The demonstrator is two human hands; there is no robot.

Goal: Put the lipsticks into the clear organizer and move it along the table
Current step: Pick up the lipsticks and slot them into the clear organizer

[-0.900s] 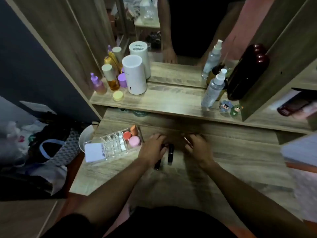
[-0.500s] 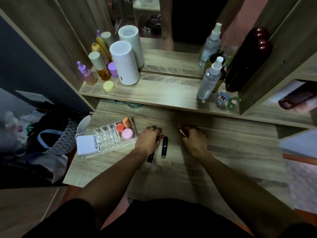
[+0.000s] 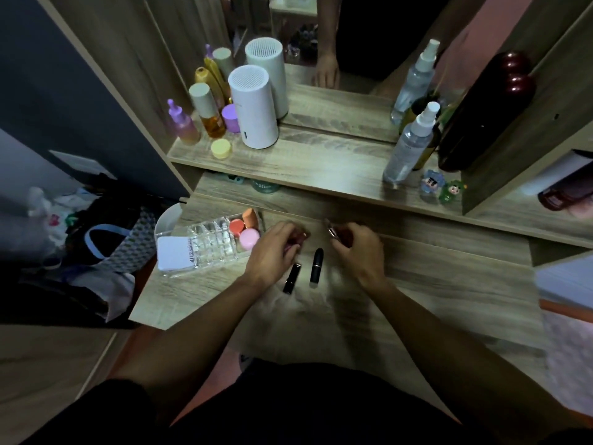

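A clear organizer (image 3: 211, 248) stands at the table's left, its gridded slots bare; one end holds pink and orange sponges, the other a white pad. Two black lipsticks lie side by side on the wood: one (image 3: 292, 278) just below my left hand, one (image 3: 316, 263) between my hands. My left hand (image 3: 276, 250) is closed around a reddish lipstick (image 3: 300, 238), right of the organizer. My right hand (image 3: 359, 248) grips another reddish lipstick (image 3: 332, 232), whose tip sticks out up and left.
A raised shelf (image 3: 321, 162) behind carries a white cylinder (image 3: 253, 112), bottles and a yellow jar at left, a spray bottle (image 3: 409, 144) and small figurines at right. A mirror is behind. A white bowl (image 3: 167, 220) sits off the table's left edge, bags below.
My left hand has lifted slightly off the black lipstick, which now lies fully uncovered. Both hands stay near the same spot; the camera view has shifted a little.
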